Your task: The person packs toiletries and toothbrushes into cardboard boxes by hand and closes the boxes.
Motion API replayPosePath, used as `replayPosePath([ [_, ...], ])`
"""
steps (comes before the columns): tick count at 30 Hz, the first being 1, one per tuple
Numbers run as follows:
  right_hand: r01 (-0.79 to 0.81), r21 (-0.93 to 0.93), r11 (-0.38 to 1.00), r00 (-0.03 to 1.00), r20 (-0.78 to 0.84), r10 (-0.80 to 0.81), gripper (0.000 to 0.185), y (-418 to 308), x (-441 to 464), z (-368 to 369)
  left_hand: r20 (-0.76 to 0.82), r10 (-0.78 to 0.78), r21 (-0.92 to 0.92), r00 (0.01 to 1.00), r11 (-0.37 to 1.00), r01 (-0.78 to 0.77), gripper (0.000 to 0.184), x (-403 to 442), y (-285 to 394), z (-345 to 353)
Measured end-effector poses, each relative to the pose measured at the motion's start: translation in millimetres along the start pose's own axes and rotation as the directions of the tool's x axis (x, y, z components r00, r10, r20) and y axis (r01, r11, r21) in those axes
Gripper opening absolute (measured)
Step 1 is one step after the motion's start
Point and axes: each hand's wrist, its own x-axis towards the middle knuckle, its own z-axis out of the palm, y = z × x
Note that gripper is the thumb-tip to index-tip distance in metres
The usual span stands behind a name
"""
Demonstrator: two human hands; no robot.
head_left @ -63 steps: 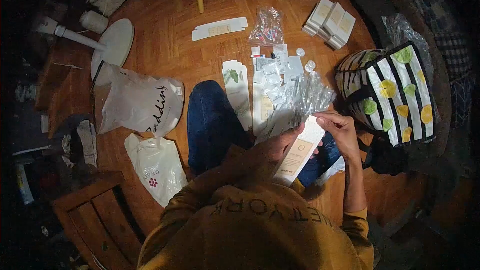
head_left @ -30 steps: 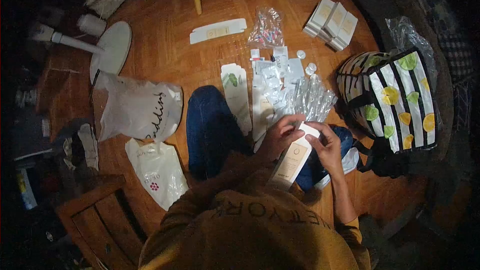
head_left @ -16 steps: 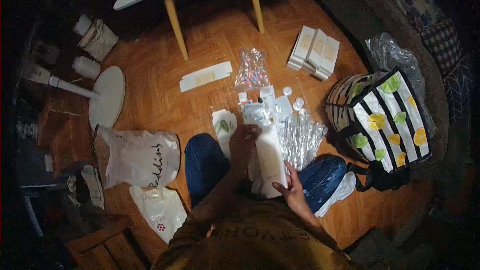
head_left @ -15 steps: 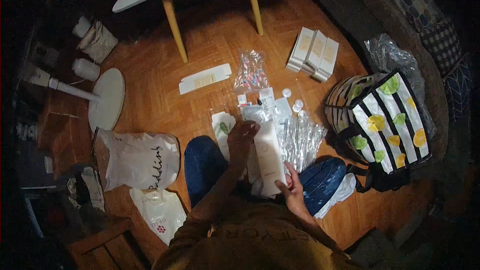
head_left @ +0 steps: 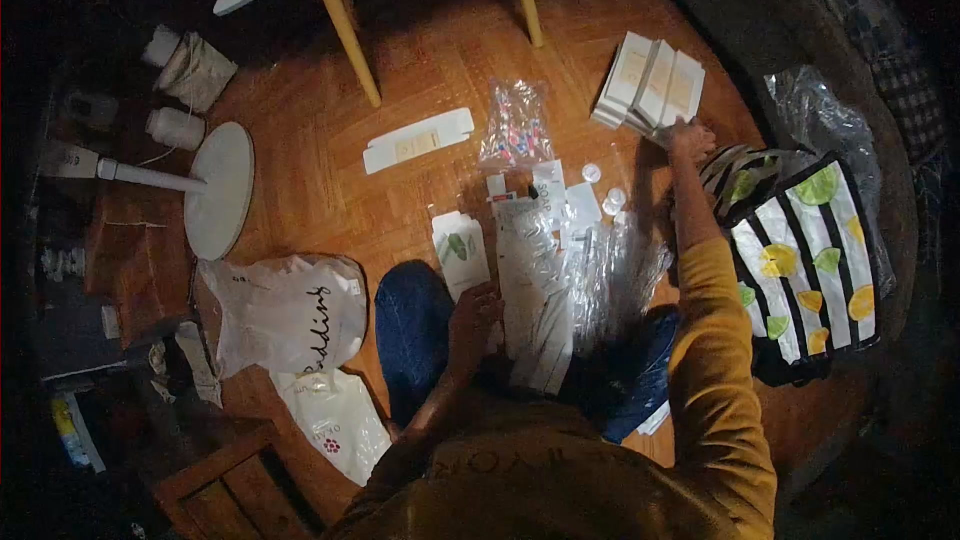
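Observation:
My right hand [head_left: 691,141] reaches out to a stack of white boxes [head_left: 655,80], its fingers closed at the near end of a box there. How much of that box lies inside the grip is hidden. Close to my lap, my left hand [head_left: 474,321] has curled fingers at the lower end of a flat white carton with a green leaf print [head_left: 461,248]. Beside it lie clear plastic sleeves [head_left: 535,270] over a white sheet marked SOAP [head_left: 548,185]. More crinkled clear sleeves [head_left: 610,275] spread to the right.
A flat white carton [head_left: 418,141] and a clear bag of small coloured items [head_left: 516,125] lie ahead. White round pieces [head_left: 613,201] sit nearby. A striped fruit-print bag [head_left: 800,260] stands right, a white plastic bag [head_left: 290,315] left. Table legs [head_left: 347,35] rise at the back.
The white box held between both hands has left my lap. My right hand has moved forward and right to the stack; my left has dropped back toward the leaf-printed carton.

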Motion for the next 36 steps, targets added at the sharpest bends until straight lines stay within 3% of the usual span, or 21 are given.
replayPosePath([
  [3, 0.013, -0.021, 1.000, 0.998, -0.069, -0.015, 0.044, 8.6, -28.9, -15.7, 0.028, 0.046, -0.004, 0.999, 0.999, -0.046, 0.036, -0.6, -31.3, 6.9],
  [5, 0.545, 0.228, 0.807, 0.826, -0.310, -0.470, 0.047, 22.3, -48.8, -21.5, 0.098, -0.016, 0.099, 0.995, 0.995, 0.007, 0.040, 4.8, -41.2, 18.8],
  [8, 0.622, 0.267, 0.736, 0.783, -0.194, -0.592, 0.051, 76.3, -127.2, -26.7, 0.160, -0.095, 0.358, 0.982, 0.933, 0.032, 0.054, 0.3, -87.4, 49.9],
  [10, 0.505, 0.316, 0.803, 0.850, -0.022, -0.526, 0.052, 126.9, -189.2, -37.8, 0.155, -0.127, 0.507, 0.980, 0.861, 0.031, 0.062, -6.6, -112.5, 71.2],
  [12, 0.332, 0.352, 0.875, 0.907, 0.136, -0.399, 0.052, 158.9, -246.1, -57.2, 0.120, 0.112, 0.643, 0.987, 0.748, -0.163, 0.071, -18.6, -126.3, 82.1],
  [13, 0.334, 0.380, 0.863, 0.909, 0.112, -0.401, 0.050, 172.7, -272.5, -59.7, 0.126, 0.109, 0.644, 0.986, 0.747, -0.165, 0.071, -20.6, -133.9, 82.2],
  [14, 0.312, 0.425, 0.850, 0.886, 0.193, -0.421, 0.046, 175.7, -293.1, -74.6, 0.117, 0.024, 0.492, 0.993, 0.867, -0.079, 0.066, -19.2, -140.9, 83.5],
  [15, 0.142, 0.445, 0.884, 0.898, 0.317, -0.304, 0.043, 181.5, -313.4, -77.2, 0.124, -0.060, 0.321, 0.990, 0.947, 0.018, 0.061, -16.8, -147.4, 85.3],
  [16, 0.169, 0.440, 0.882, 0.886, 0.324, -0.332, 0.040, 194.4, -332.8, -72.5, 0.129, -0.056, 0.321, 0.990, 0.947, 0.012, 0.061, -12.1, -153.7, 85.0],
  [18, 0.088, 0.400, 0.912, 0.857, 0.437, -0.274, 0.038, 198.5, -362.4, -77.9, 0.394, -0.156, 0.104, 0.906, 0.987, 0.124, 0.049, 0.1, -153.4, 76.9],
  [20, 0.089, 0.324, 0.942, 0.827, 0.502, -0.251, 0.038, 206.7, -376.5, -74.3, 0.432, -0.157, 0.094, 0.888, 0.987, 0.129, 0.041, 2.5, -132.8, 66.9],
  [21, -0.305, 0.406, 0.862, 0.718, 0.692, -0.072, 0.039, 196.4, -375.3, -86.3, 0.465, -0.163, 0.080, 0.870, 0.987, 0.141, 0.034, 1.7, -131.8, 63.5],
  [22, -0.658, 0.371, 0.656, 0.515, 0.856, 0.032, 0.041, 186.8, -372.4, -99.4, 0.476, -0.091, 0.066, 0.875, 0.996, 0.068, 0.028, 1.0, -142.0, 62.7],
  [23, -0.660, 0.378, 0.649, 0.522, 0.852, 0.034, 0.041, 180.3, -368.5, -111.5, 0.484, -0.088, 0.070, 0.871, 0.996, 0.061, 0.028, -2.1, -132.1, 59.0],
  [25, -0.611, 0.480, 0.630, 0.527, 0.840, -0.129, 0.027, 172.8, -362.0, -129.5, 0.515, -0.334, -0.065, 0.789, 0.903, 0.425, 0.026, -10.6, -91.0, 47.7],
  [26, -0.646, 0.530, 0.549, 0.508, 0.835, -0.209, 0.020, 182.9, -362.2, -120.4, 0.518, -0.331, -0.060, 0.789, 0.906, 0.419, 0.026, -14.4, -79.4, 43.3],
  [28, -0.655, 0.516, 0.552, 0.478, 0.849, -0.226, 0.021, 187.9, -356.0, -122.2, 0.483, -0.063, -0.229, 0.874, 0.954, 0.195, 0.029, -20.5, -67.4, 35.6],
  [31, -0.657, 0.491, 0.572, 0.409, 0.870, -0.276, 0.044, 180.2, -349.4, -134.3, 0.465, -0.139, -0.258, 0.874, 0.923, 0.285, 0.032, -16.6, -67.1, 40.0],
  [34, -0.485, 0.587, 0.649, 0.566, 0.776, -0.278, 0.063, 184.3, -348.6, -140.5, 0.628, -0.149, -0.214, 0.764, 0.911, 0.354, 0.031, -30.8, -44.8, 51.9],
  [35, -0.292, 0.630, 0.720, 0.744, 0.622, -0.242, 0.062, 192.3, -344.4, -141.7, 0.645, -0.147, -0.203, 0.750, 0.913, 0.354, 0.031, -27.9, -44.1, 55.1],
  [36, -0.122, 0.609, 0.784, 0.867, 0.450, -0.215, 0.061, 196.7, -330.0, -158.4, 0.679, 0.269, -0.292, 0.683, 0.953, -0.085, 0.035, -23.5, -41.8, 56.8],
])
